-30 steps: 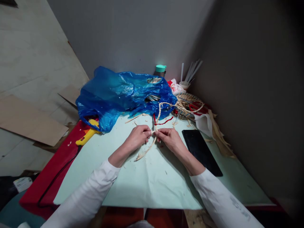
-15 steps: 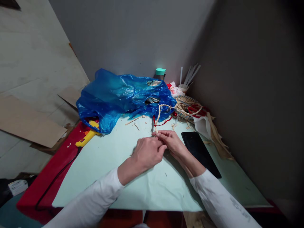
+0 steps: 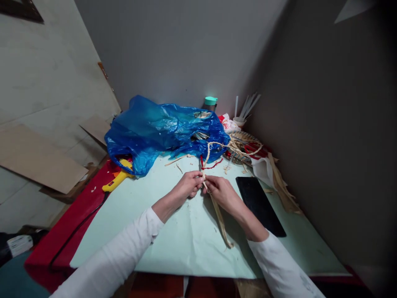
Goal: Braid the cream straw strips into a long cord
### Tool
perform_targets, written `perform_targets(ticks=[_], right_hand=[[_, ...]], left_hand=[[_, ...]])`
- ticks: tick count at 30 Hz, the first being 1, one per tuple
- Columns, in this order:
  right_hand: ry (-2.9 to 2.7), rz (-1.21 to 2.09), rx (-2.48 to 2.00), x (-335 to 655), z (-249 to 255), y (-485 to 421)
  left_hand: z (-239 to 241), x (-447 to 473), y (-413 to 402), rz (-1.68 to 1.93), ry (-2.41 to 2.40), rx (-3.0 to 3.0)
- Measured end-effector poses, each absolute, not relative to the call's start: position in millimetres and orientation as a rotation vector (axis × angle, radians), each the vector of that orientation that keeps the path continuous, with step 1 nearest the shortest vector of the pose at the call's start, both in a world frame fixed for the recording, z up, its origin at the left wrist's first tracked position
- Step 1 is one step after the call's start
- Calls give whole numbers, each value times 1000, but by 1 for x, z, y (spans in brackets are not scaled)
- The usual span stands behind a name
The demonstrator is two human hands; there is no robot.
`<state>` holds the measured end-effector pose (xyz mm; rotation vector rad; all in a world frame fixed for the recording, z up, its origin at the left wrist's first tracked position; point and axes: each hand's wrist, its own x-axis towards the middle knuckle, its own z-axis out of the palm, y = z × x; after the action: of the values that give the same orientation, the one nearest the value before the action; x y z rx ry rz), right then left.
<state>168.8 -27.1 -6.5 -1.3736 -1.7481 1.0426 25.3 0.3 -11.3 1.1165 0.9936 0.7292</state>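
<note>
My left hand (image 3: 190,184) pinches the pale braided cord (image 3: 208,154) just below a red string (image 3: 212,165) tied around it. Close against it, my right hand (image 3: 221,191) is also closed on the cord, its thumb and fingertips at the lower end. From under the right hand a long dry fibre strip (image 3: 221,225) hangs toward the front of the table. Beyond the hands the cord loops up and off to the right, over a woven basket (image 3: 245,135). The fingertips hide the exact spot where the strands cross.
A crumpled blue plastic bag (image 3: 164,128) covers the back of the table. A yellow glue gun (image 3: 119,178) with a black cable lies at left. A black phone-like slab (image 3: 260,207) rests right of my hands. Behind are red-handled scissors (image 3: 256,150) and glue sticks (image 3: 248,105) in a cup.
My left hand has drawn back to the left, uncovering the cord's lower end and the hanging fibre strip. My right hand stays on the cord. The view has shifted slightly.
</note>
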Motion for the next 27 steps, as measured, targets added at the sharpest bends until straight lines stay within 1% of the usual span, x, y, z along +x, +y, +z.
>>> perform_targets(ticks=[3, 5, 9, 14, 17, 22, 24, 27], right_hand=[[-2016, 513, -1703, 167, 4, -35], [-2105, 300, -1831, 165, 11, -40], [-2267, 151, -1828, 157, 16, -47], [-2492, 94, -1726, 146, 8, -53], [-2471, 137, -1665, 149, 7, -53], [-1949, 265, -1727, 161, 10, -44], [-1895, 452, -1638, 162, 7, -39], [-1844, 836, -1464, 159, -2, -32]], left_hand=[[-13, 25, 0, 778, 1052, 1090], [-15, 25, -2, 816, 1089, 1088], [-17, 25, -6, 876, 1125, 1058], [-15, 17, -8, 870, 1055, 1019], [-16, 12, -7, 865, 1003, 1000], [-19, 10, -5, 835, 948, 985], [-20, 11, -4, 824, 936, 996], [-20, 13, -4, 814, 942, 1040]])
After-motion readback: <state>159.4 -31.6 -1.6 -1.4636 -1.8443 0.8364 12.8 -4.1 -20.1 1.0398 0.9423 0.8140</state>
